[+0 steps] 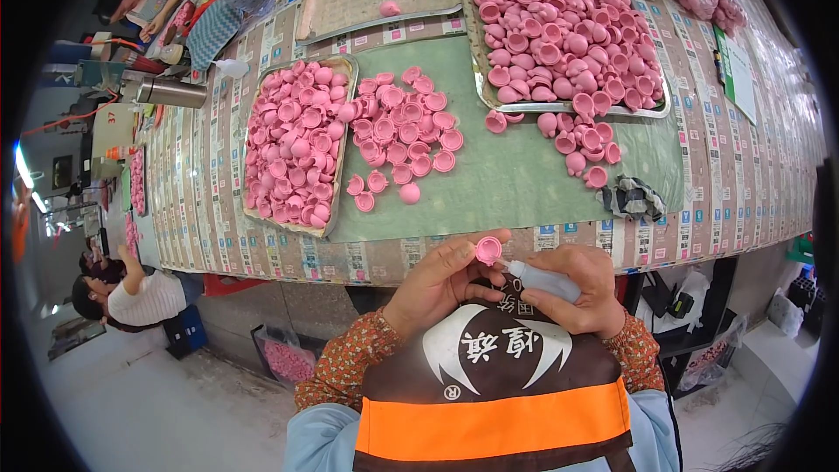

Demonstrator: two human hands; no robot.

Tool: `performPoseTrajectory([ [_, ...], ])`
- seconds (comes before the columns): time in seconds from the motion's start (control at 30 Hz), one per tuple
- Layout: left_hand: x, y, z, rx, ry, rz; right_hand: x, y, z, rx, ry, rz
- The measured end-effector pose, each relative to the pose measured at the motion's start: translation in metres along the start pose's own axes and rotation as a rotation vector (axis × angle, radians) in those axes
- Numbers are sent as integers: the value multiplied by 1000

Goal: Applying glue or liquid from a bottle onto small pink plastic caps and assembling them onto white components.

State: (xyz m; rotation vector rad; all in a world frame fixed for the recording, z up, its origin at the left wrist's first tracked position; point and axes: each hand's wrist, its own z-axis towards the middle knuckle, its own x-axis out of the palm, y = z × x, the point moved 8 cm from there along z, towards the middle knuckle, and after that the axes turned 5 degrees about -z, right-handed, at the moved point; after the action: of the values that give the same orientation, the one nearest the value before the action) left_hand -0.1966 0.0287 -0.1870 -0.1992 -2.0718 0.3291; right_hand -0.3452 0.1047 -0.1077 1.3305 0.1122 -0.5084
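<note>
The left hand (437, 284), at six o'clock below the desk (752, 183) edge, has its fingers pinched shut around a small pink cap (488, 250); the right hand (578, 290), just beside it at three o'clock, is wrapped closed around a small squeeze bottle (544, 281), its nozzle touching the cap; at twelve o'clock, loose pink caps (398, 135) lie on a green mat (507, 175) between two full metal trays (350, 65).
</note>
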Motion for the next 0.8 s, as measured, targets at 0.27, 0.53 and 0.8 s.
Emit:
performPoseTrajectory([
  [0.27, 0, 0, 0, -8, -4, 43, 2, -4, -2, 43, 44, -11],
  [0.53, -2, -7, -1, 36, -55, 33, -6, 3, -1, 21, 19, -4],
  [0.8, 0, -7, -1, 44, -62, 69, -1, -1, -4, 16, 22, -17],
])
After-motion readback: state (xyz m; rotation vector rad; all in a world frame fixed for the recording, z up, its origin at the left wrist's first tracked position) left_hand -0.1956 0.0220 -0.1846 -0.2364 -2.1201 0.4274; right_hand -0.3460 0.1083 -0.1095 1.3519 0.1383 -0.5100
